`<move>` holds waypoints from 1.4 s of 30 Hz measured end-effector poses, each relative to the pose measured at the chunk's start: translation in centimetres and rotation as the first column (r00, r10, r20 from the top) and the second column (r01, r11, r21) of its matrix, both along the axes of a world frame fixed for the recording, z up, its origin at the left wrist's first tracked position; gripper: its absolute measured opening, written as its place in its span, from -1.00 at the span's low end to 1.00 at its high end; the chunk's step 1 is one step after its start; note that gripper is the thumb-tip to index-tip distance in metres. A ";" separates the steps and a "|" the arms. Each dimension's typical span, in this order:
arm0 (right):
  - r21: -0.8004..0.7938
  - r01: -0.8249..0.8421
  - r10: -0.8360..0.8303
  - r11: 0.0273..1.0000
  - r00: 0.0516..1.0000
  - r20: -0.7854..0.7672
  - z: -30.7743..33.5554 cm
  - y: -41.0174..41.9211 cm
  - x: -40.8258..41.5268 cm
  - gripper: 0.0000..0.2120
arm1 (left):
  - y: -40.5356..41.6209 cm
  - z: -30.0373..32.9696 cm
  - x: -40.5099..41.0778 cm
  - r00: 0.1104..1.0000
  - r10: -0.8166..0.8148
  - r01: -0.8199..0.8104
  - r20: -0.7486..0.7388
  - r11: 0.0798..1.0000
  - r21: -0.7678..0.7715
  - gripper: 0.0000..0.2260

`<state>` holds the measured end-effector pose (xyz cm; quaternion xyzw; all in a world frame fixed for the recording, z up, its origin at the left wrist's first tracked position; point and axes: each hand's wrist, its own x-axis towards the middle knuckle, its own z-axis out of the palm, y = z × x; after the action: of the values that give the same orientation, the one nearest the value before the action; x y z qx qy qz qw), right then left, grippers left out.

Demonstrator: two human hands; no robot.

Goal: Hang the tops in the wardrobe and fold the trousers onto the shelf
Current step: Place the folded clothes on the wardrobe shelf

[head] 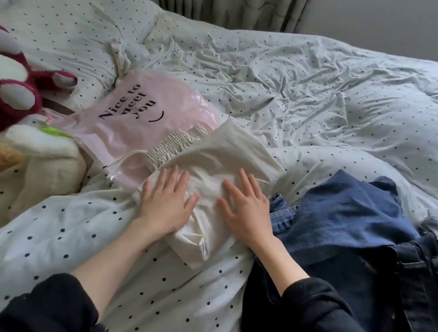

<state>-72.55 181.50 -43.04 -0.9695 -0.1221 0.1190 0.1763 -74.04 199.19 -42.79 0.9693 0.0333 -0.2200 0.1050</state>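
Dotted bed (279,95), hands flat on cream, perhaps-folded trousers (211,170)

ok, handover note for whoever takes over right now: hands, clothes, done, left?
Left hand: flat, fingers straight, pressing the cream trousers.
Right hand: the same, on their right part.
Cream trousers: folded on the bed, elastic waistband toward the pink bag, partly lying on it.
Jeans: heaped, unfolded, right of the cream pair.
Done: cream pair folded, being smoothed.
Left: shelve the cream pair, fold and shelve the jeans. No wardrobe, shelf or tops in view.
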 end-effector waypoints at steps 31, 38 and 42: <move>0.174 0.968 -0.457 0.180 0.239 -0.856 5.6 -5.6 -12.9 -0.73 | 1.7 0.4 -8.0 0.988 -0.152 0.150 0.030 0.987 0.062 -0.25; 0.387 0.693 -0.470 0.609 0.707 -0.528 4.6 -8.6 -5.1 -0.50 | 2.3 -0.5 -8.3 0.988 -0.112 0.118 0.105 0.991 -0.059 -0.46; 0.429 0.714 -0.195 0.554 0.612 -0.767 3.2 -8.7 -2.5 -0.68 | 3.3 0.0 -9.1 0.942 0.074 0.050 0.329 0.933 -0.355 -0.61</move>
<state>-75.06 172.78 -39.83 -0.7146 0.1863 0.3314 0.5873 -83.14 202.49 -42.83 0.9567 -0.0198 -0.0528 0.2854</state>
